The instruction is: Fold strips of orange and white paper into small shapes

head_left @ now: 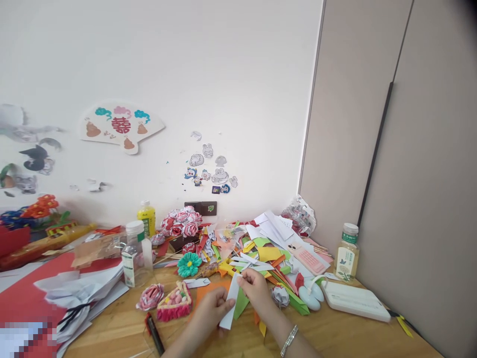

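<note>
A narrow white paper strip [234,293] is held at a slant above the wooden table, between both hands. My left hand [216,306] grips its lower left edge with thumb and fingers. Near the strip's top end, my right hand [255,288] pinches it; a silvery bracelet [289,340] circles that wrist. Under and behind the strip lie an orange paper sheet [210,294] and green paper [241,304]. A yellow glue gun [226,267] rests just beyond. Left of my hands are a triangular decorated box [174,304] and a pink-and-white paper rose [150,297].
Behind the hands spreads a heap of coloured paper scraps [268,253]. At right are a pink phone [307,257], a white power bank [356,301] and a bottle [347,253]. A clear jar [134,253], a teal flower [189,264] and a black-and-red pen [154,333] stand or lie leftward.
</note>
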### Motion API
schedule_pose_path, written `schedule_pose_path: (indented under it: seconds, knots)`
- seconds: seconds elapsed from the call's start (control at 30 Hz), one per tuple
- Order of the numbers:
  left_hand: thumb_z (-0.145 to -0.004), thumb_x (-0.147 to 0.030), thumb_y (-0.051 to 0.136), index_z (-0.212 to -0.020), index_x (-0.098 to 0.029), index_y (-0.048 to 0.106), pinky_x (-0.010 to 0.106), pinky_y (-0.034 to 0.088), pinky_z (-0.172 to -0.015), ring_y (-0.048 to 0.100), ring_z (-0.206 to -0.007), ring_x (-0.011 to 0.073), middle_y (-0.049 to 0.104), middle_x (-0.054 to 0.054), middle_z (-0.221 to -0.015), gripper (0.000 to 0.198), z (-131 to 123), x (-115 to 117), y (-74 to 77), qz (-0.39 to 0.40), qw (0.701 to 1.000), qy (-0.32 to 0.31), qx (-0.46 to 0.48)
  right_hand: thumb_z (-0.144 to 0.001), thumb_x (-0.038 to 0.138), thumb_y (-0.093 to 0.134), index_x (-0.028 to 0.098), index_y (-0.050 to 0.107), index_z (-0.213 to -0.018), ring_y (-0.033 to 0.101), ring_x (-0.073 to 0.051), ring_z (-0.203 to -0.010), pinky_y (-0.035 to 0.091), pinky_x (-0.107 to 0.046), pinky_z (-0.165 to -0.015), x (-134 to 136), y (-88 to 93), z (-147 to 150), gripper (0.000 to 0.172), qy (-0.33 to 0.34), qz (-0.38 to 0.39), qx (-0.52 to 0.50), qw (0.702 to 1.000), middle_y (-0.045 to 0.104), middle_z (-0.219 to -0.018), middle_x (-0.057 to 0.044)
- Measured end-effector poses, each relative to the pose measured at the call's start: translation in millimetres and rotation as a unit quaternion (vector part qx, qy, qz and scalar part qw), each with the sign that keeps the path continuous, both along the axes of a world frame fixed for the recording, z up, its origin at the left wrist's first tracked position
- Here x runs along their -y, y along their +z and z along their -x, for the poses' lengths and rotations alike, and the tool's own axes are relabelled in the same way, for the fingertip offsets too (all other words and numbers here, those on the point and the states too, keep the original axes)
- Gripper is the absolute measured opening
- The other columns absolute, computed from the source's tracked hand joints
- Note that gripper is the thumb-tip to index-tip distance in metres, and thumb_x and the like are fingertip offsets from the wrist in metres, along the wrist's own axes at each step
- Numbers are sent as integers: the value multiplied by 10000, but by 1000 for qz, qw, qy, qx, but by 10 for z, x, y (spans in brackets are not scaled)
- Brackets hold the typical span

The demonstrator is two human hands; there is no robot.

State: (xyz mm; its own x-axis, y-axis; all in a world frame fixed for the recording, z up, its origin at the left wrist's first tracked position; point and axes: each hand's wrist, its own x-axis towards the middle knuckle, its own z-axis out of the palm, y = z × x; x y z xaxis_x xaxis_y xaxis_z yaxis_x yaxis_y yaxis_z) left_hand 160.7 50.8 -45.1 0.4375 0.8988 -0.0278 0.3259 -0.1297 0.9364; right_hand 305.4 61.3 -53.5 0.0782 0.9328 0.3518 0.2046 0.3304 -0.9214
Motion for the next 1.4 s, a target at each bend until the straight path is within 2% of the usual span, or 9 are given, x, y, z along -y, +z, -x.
schedule_pose_path:
  seconds: [0.5, 0.73, 0.8, 0.87, 0.97, 1.03, 1.1, 1.23, 1.4]
  knots:
    - [-615, -592, 449, -626, -190, 427, 163, 193, -257, 310, -205, 63, 388, -100, -283, 403, 1, 21, -8, -5, 1000, 0, 4, -690, 350, 493, 175, 430, -571, 323, -79, -398, 253, -193, -394, -36, -23, -17, 220, -30, 17, -35, 999, 342, -435, 71]
    - [-695, -572, 325, -721, -182, 463, 197, 283, -324, 437, -298, 118, 493, -42, -394, 414, -7, 67, 21, -38, 995, 8, -87, -706, 343, 477, 176, 414, -566, 333, -83, -437, 264, -194, -418, -15, -24, -13, 227, -39, -6, -4, 999, 347, -472, 61]
    - [-715, -506, 363, -805, -188, 490, 214, 326, -403, 536, -424, 158, 576, 0, -502, 354, 10, 96, 64, -131, 978, 33, -161, -708, 338, 475, 181, 390, -550, 321, -83, -438, 259, -196, -420, 1, -8, -4, 238, -38, -12, 3, 999, 329, -468, 63]
    - [-699, -451, 433, -864, -195, 504, 243, 352, -489, 594, -594, 216, 637, 52, -639, 313, 31, 117, 104, -220, 939, 63, -255, -712, 339, 474, 184, 377, -549, 315, -83, -436, 254, -197, -420, 14, 4, 8, 244, -37, -17, 4, 999, 319, -463, 65]
    - [-692, -428, 450, -902, -178, 509, 281, 364, -551, 597, -728, 278, 656, 117, -783, 332, 49, 124, 127, -264, 891, 71, -362, -718, 349, 480, 185, 372, -554, 317, -83, -433, 251, -197, -419, 29, 12, 28, 255, -27, -16, -3, 999, 314, -457, 67]
    - [-718, -404, 416, -904, -168, 511, 284, 363, -563, 594, -749, 282, 654, 128, -807, 316, 48, 121, 122, -277, 876, 65, -388, -717, 367, 491, 185, 374, -557, 318, -80, -425, 251, -196, -415, 42, 16, 43, 270, -7, -10, -14, 1000, 315, -452, 69]
    - [-746, -383, 369, -885, -167, 517, 272, 355, -557, 595, -738, 266, 653, 118, -794, 296, 42, 121, 117, -279, 878, 65, -383, -725, 398, 485, 181, 410, -592, 336, -81, -423, 265, -197, -416, 60, 22, 60, 265, 24, -4, -36, 999, 342, -456, 65]
    - [-761, -385, 344, -853, -185, 526, 233, 328, -526, 590, -679, 205, 647, 75, -738, 285, 31, 151, 145, -252, 911, 59, -322, -776, 455, 401, 174, 458, -658, 377, -88, -432, 293, -203, -424, 99, 37, 96, 310, 94, 7, -88, 992, 413, -481, 40]
    - [-732, -381, 412, -855, -220, 544, 206, 305, -503, 561, -608, 155, 639, 3, -663, 242, 6, 224, 229, -218, 934, 28, -281, -762, 467, 435, 159, 482, -668, 379, -79, -426, 290, -195, -412, 100, 40, 110, 325, 113, 27, -103, 988, 414, -485, 39]
